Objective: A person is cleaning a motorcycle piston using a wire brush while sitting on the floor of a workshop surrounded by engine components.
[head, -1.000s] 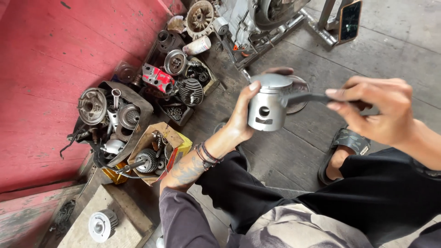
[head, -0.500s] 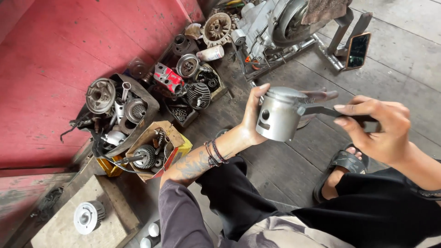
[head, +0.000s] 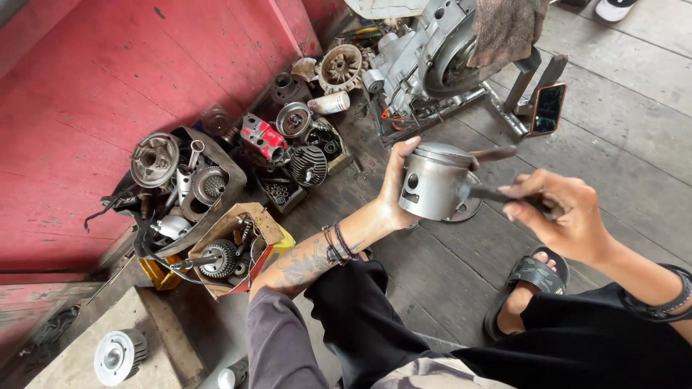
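The left hand [head: 393, 191] is wrapped around one piston [head: 432, 184], thumb up by the crown and fingers behind the skirt, holding it upright above the floor in front of the knees. The right hand [head: 559, 216] pinches a thin dark tool [head: 497, 194], its tip laid against the piston's side just beside the pin hole (whether the tip bites into a groove I cannot tell). A second dark handle [head: 494, 153] pokes out behind the crown.

Below the piston one round metal disc [head: 468, 207] lies on the plank floor [head: 613, 130], partly hidden by it. One sandal [head: 526, 277] shows on the person's foot, close under the right hand.

To the left, along the red wall [head: 79, 108], the parts pile up: one grey tray [head: 231, 169] of housings and tubes, one cardboard box [head: 249, 216] with a gear [head: 216, 259] inside, one small crate [head: 277, 191] of loose bits, one finned cylinder [head: 308, 166], one red part [head: 261, 137]. Farther back stand one fan wheel [head: 341, 66] and one engine block [head: 440, 47] on a metal stand, a rag [head: 504, 29] draped over it. One phone [head: 548, 108] leans against the stand. In the near left corner a round finned part [head: 115, 355] sits on a slab [head: 72, 360].

The boxes crowd the wall side tight, edge to edge. The open floor is to the right and beyond the hands, bare planks running up to the stand and a white shoe [head: 616, 9] at the top edge.
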